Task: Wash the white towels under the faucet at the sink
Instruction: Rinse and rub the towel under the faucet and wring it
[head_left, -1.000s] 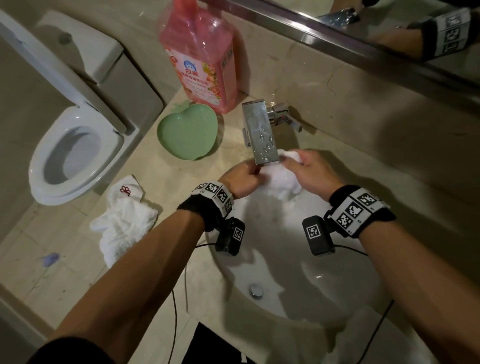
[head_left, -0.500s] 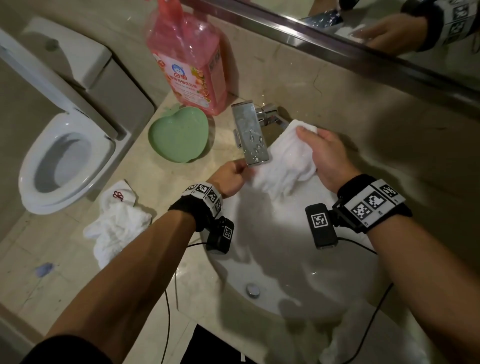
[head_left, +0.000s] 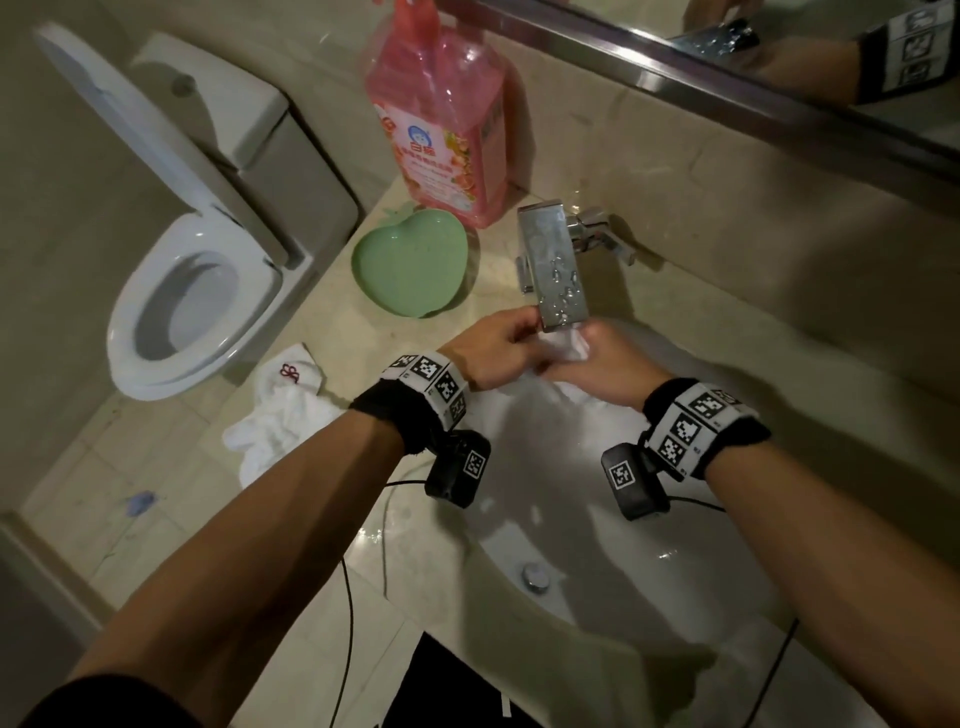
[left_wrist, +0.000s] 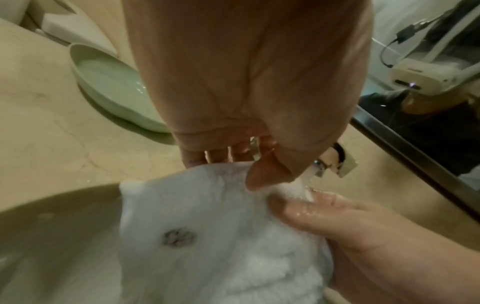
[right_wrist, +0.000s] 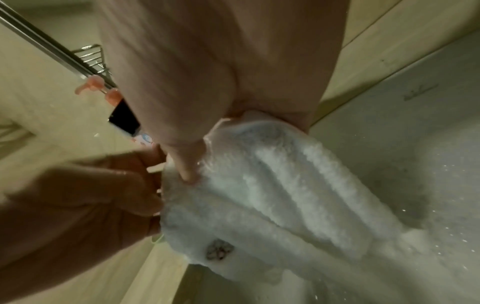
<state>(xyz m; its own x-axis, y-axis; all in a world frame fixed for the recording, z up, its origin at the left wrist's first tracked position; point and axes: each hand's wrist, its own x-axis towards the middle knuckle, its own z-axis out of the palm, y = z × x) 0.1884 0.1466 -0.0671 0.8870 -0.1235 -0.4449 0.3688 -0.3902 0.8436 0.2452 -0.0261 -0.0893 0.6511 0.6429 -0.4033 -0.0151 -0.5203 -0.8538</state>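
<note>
From the head view, my left hand (head_left: 496, 349) and right hand (head_left: 605, 364) bunch the white towel (head_left: 569, 348) just under the faucet (head_left: 556, 270) at the sink's (head_left: 675, 561) back rim, so the stream lands on it; a second towel (head_left: 283, 415) waits on the table's left edge. In the left wrist view, my left grip pinches the towel's top edge, thumb (left_wrist: 265, 174) on the front, where water (left_wrist: 303, 185) hits. In the right wrist view, my right grip clenches the folds so the rest hangs into the basin.

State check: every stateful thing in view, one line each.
faucet: running, water visible in left wrist view
towel in hands: bunched under the spout
left hand: grips towel
right hand: grips towel
second towel: crumpled on counter
toilet: lid up
green dish: holds some water
</note>
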